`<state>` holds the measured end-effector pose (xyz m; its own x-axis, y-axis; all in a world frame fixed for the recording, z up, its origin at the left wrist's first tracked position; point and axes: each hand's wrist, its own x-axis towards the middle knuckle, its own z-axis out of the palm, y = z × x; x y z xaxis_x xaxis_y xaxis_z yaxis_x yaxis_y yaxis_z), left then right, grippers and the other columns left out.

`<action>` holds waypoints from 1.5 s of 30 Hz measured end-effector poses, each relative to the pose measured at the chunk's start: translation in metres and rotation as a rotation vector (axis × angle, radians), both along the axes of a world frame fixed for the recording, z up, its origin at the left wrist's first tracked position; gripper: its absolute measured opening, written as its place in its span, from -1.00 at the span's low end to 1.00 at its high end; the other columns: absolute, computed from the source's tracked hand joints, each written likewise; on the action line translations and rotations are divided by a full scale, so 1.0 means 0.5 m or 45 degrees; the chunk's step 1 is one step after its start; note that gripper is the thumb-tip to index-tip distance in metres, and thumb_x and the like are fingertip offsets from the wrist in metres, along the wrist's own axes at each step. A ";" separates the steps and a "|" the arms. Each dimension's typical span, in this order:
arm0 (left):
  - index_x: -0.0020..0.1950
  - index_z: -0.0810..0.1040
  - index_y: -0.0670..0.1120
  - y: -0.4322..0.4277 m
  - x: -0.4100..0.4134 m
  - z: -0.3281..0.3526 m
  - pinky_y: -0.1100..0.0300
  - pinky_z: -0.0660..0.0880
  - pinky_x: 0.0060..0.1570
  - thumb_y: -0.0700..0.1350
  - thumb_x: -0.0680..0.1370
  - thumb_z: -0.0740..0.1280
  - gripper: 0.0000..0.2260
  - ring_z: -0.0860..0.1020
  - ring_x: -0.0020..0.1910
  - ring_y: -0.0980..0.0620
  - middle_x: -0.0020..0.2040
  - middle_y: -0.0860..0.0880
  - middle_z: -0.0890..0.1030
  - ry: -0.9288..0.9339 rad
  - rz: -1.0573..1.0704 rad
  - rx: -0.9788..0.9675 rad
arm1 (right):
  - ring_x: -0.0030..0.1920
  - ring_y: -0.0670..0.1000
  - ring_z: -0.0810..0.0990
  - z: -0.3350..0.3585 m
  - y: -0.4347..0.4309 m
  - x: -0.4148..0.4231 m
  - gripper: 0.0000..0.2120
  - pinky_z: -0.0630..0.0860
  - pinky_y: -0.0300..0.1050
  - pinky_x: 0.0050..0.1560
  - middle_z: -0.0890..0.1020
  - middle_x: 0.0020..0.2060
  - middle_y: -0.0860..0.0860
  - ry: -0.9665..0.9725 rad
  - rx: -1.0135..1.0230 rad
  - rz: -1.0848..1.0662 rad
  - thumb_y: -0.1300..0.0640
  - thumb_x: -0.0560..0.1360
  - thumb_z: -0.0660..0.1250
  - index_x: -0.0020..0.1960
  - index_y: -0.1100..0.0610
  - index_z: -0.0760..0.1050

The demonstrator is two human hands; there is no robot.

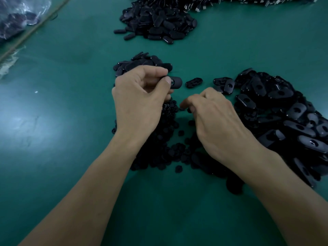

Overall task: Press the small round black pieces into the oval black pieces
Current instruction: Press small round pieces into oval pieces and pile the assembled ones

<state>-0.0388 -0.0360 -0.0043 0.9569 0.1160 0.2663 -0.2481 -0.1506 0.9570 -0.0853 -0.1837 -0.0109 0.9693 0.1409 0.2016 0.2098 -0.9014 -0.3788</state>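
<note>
Head: left hand [140,96] grips oval piece [176,82], right hand [218,125] unclear; bag [30,5] holds pieces [12,23].

PARTS COUNT

Hands: two, left hand [140,96] and right hand [216,121]. Heaps of oval pieces: three, namely far heap [156,22], middle heap [150,61] and right heap [284,118]. Heap of round pieces [165,142]: one. Held oval piece [177,83]: one. Loose oval piece [194,82] lying alone between heaps: one. Plastic bag [16,16]: one. Table [71,121]: one. Pieces per heap: too many to count.
</note>
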 end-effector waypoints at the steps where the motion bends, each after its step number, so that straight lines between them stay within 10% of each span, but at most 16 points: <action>1: -0.02 0.67 -0.09 0.000 0.000 0.000 0.12 0.67 -0.14 -0.25 0.55 0.45 -0.92 0.73 -0.22 0.04 -0.22 0.01 0.72 0.002 0.000 0.005 | 0.00 -0.03 0.36 -0.001 -0.001 0.000 -0.69 0.33 -0.20 -0.11 0.38 -0.05 -0.03 0.015 0.012 0.004 0.34 0.63 0.13 0.25 0.11 0.52; 8: -0.06 0.68 -0.02 0.004 0.001 0.000 0.17 0.63 -0.18 -0.21 0.53 0.46 -0.91 0.72 -0.24 0.07 -0.26 0.04 0.72 0.013 -0.020 0.061 | -0.11 -0.09 0.35 0.000 -0.007 -0.003 -0.78 0.34 -0.37 -0.15 0.36 -0.07 -0.07 0.015 0.148 0.013 0.33 0.63 0.14 0.11 0.05 0.43; 14: -0.06 0.67 -0.02 0.002 -0.002 -0.002 0.06 0.67 -0.09 -0.21 0.53 0.47 -0.91 0.72 -0.21 0.06 -0.23 0.02 0.73 0.024 -0.063 0.084 | -0.06 -0.01 0.45 0.001 -0.010 -0.001 -0.84 0.42 -0.12 -0.10 0.45 -0.04 -0.04 0.018 0.143 0.013 0.25 0.65 0.18 0.12 0.05 0.48; 27: -0.11 0.63 -0.01 -0.001 -0.009 0.000 -0.05 0.68 -0.09 -0.23 0.49 0.50 -0.87 0.72 -0.25 -0.03 -0.24 -0.01 0.73 0.067 -0.116 0.084 | -0.04 -0.07 0.48 0.007 -0.021 0.005 -0.85 0.35 -0.46 -0.06 0.55 -0.02 0.01 0.043 0.298 -0.062 0.17 0.69 0.15 0.03 0.05 0.48; 36: 0.00 0.58 -0.16 -0.008 -0.020 0.015 0.16 0.65 -0.24 -0.34 0.56 0.43 -0.89 0.73 -0.25 -0.07 -0.27 -0.05 0.69 0.274 -0.304 -0.291 | -0.12 -0.30 0.51 0.017 -0.010 -0.003 -0.87 0.37 -0.53 -0.04 0.57 -0.14 -0.13 -0.425 0.488 -0.088 0.23 0.62 0.32 0.08 0.13 0.63; 45: -0.03 0.59 -0.17 -0.015 -0.020 0.018 0.18 0.64 -0.22 -0.35 0.54 0.44 -0.89 0.70 -0.27 -0.02 -0.30 -0.06 0.65 0.329 -0.305 -0.415 | -0.18 -0.17 0.58 0.011 -0.003 -0.005 -0.91 0.48 -0.40 -0.10 0.63 -0.16 -0.09 -0.386 0.487 -0.079 0.26 0.56 0.38 0.03 0.12 0.62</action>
